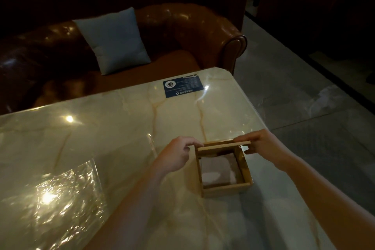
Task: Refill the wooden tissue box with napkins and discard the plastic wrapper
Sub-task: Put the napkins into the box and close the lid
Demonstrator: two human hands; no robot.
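The wooden tissue box (225, 187) stands on the marble table near its right edge, its top uncovered. Napkins (218, 170) lie inside it. A thin wooden lid (221, 145) rests across the box's far rim. My left hand (176, 155) pinches the lid's left end and my right hand (261, 144) grips its right end. The clear plastic wrapper (63, 195) lies crumpled and flat on the table to the left, apart from both hands.
The marble table (121, 119) carries a blue card (183, 85) near its far right corner. Behind it is a brown leather sofa (182, 32) with a grey cushion (114, 40). Grey tiled floor (294, 91) lies to the right.
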